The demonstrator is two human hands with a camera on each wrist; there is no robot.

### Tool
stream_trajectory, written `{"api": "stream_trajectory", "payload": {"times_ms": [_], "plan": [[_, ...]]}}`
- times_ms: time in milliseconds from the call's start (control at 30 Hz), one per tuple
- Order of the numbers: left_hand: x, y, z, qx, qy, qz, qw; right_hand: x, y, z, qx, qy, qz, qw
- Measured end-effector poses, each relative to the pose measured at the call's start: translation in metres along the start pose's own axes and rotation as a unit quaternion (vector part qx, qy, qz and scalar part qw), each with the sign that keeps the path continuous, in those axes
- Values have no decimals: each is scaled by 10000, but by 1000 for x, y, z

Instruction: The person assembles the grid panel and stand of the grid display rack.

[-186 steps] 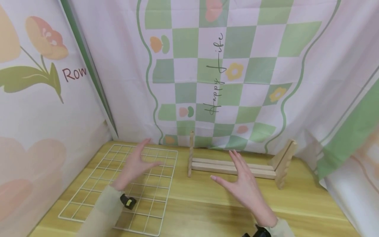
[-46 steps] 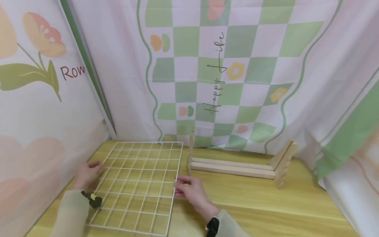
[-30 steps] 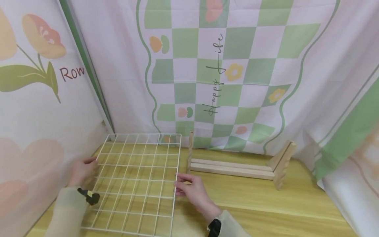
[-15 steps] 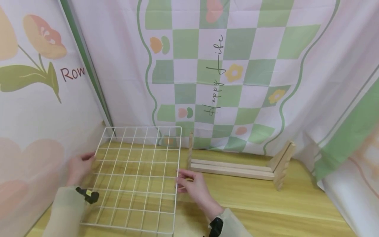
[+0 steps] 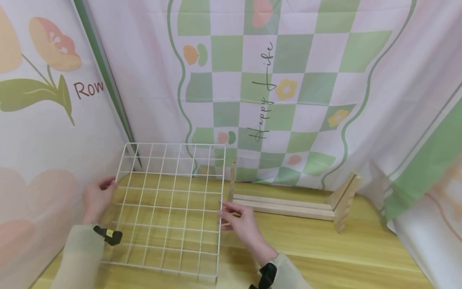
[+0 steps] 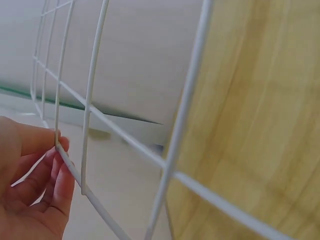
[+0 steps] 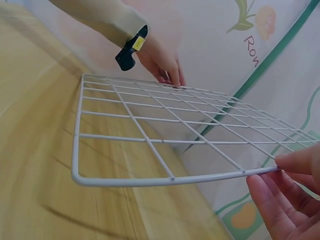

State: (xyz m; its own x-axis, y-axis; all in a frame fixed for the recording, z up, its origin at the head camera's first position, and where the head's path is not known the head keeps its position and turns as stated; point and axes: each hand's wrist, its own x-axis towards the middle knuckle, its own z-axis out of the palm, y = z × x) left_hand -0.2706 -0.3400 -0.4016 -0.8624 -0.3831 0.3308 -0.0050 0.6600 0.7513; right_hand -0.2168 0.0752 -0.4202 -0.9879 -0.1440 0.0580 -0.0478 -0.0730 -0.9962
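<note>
A white wire grid panel is held up off the table by both hands, its far edge raised higher than the near one. My left hand pinches the panel's left side rod; in the left wrist view the thumb and fingers close on that rod. On the opposite side, my right hand pinches the right side rod between thumb and fingers, as the right wrist view also shows with the fingers under the rod. The panel's shadow falls on the wood beneath it.
A wooden stand with two upright end pieces and a low crossbar stands just right of the panel on the wooden table. A printed curtain hangs behind, and another printed cloth borders the left side.
At first both hands hovered open above the flat panel. They then took hold of its sides, and its far edge has kept rising and tilting up. The wooden stand has not moved.
</note>
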Motion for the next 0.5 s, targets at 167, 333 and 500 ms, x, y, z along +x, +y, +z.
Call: {"api": "stream_trajectory", "payload": {"times_ms": [167, 333, 500], "plan": [[3, 8, -1, -172, 230, 136, 9995, 1, -3, -3, -20, 83, -57, 9999], [5, 15, -2, -340, 457, 298, 9979, 2, -8, -6, -110, 228, -214, 9995], [6, 23, -3, -490, 692, 259, 9961, 2, -12, -8, -173, 334, -334, 9987]]}}
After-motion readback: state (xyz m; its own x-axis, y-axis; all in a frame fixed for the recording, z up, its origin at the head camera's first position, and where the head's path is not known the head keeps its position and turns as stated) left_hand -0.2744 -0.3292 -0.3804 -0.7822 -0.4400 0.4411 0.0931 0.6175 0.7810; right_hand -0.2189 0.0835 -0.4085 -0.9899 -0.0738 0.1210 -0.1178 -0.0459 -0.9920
